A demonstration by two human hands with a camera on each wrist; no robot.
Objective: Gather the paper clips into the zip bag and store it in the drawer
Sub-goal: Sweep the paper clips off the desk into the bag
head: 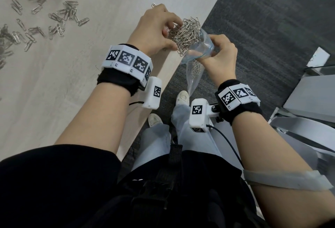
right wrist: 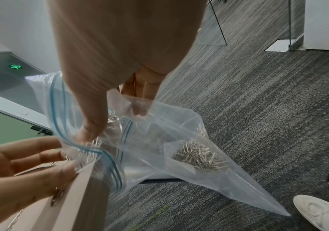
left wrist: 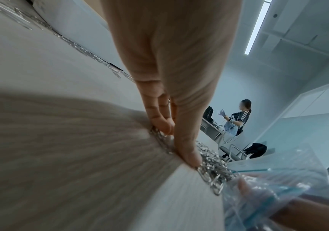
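Note:
A heap of silver paper clips point(head: 186, 33) lies at the wooden table's point(head: 54, 86) right edge. My left hand point(head: 155, 29) is cupped behind the heap, and its fingers point(left wrist: 185, 140) press down on the clips point(left wrist: 213, 165) on the tabletop. My right hand point(head: 221, 55) grips the mouth of the clear zip bag point(head: 194, 80), holding it open against the table edge beside the heap. The bag point(right wrist: 159, 140) hangs below the edge, with a bunch of clips point(right wrist: 197, 154) low inside it. The thumb point(right wrist: 92, 128) is inside the blue zip rim.
Many loose clips point(head: 54, 13) lie scattered over the table's far left. Grey carpet point(head: 262, 28) and my white shoes point(head: 182, 98) are below the bag. A grey metal unit point(head: 311, 97) stands at the right. Another person point(left wrist: 236, 118) works at a distant desk.

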